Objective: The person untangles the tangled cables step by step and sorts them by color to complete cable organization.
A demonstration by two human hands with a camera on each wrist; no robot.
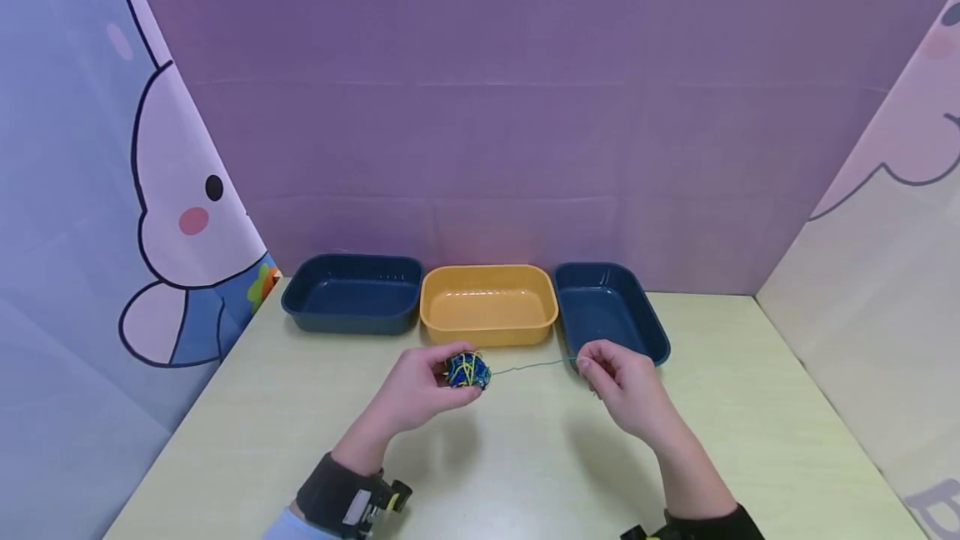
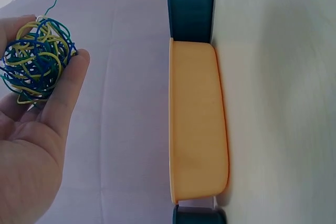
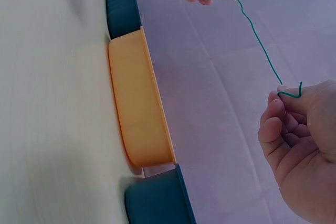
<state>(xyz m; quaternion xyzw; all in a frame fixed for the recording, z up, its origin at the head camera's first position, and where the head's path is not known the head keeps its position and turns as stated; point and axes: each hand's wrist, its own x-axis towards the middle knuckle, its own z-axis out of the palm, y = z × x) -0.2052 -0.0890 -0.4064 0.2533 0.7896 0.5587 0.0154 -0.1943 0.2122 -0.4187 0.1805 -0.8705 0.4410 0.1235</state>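
A tangled ball of blue, green and yellow string [image 1: 468,370] sits in my left hand [image 1: 418,388], gripped between thumb and fingers above the table. In the left wrist view the ball [image 2: 39,61] shows its loose loops of yellow, blue and green. One green strand [image 1: 534,366] runs from the ball across to my right hand [image 1: 626,386]. That hand pinches the strand close to its end between thumb and forefinger; a short bent tail [image 3: 295,95] sticks out past the pinch in the right wrist view. The strand looks nearly straight between the two hands.
Behind the hands, three trays stand side by side against the purple backdrop [image 1: 510,107]: a dark blue tray [image 1: 352,326] at left, a yellow tray [image 1: 487,337] in the middle, another dark blue tray [image 1: 651,325] at right. All rest on the pale table [image 1: 517,473].
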